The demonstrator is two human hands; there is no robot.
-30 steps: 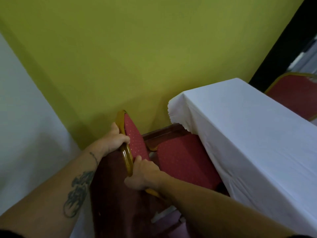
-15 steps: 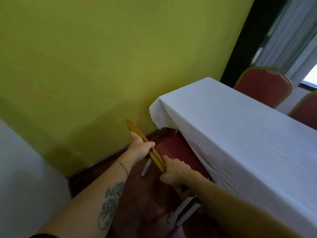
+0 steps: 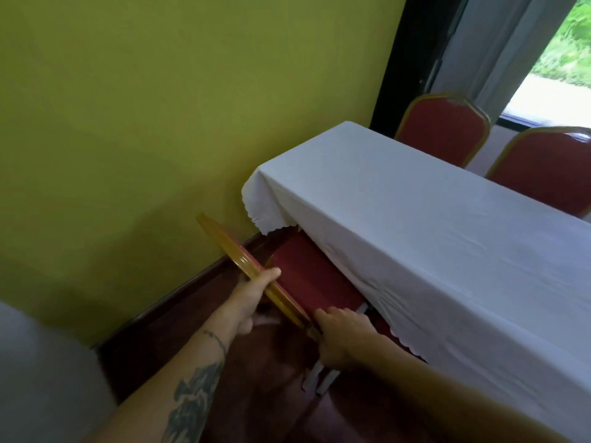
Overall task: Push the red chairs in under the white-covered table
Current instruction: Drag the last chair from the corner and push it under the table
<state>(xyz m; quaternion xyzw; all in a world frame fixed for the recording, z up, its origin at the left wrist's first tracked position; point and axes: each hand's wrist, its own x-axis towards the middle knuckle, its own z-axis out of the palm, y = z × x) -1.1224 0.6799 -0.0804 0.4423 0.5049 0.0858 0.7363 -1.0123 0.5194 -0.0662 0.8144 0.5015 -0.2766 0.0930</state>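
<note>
Head view looks down on a red chair (image 3: pixel 307 282) at the table's near end, its seat partly under the white cloth of the table (image 3: pixel 431 251). Left hand (image 3: pixel 256 292) wraps its fingers over the gold backrest frame (image 3: pixel 243 263). Right hand (image 3: pixel 339 337) closes on the frame's lower end. Two more red chairs (image 3: pixel 444 129) stand along the far side, by the window.

Red chair (image 3: pixel 307 282), gold frame; white tablecloth (image 3: pixel 431 251), scalloped hem; olive-yellow wall (image 3: pixel 160 107); floor (image 3: pixel 179 340) seemingly dark red.
</note>
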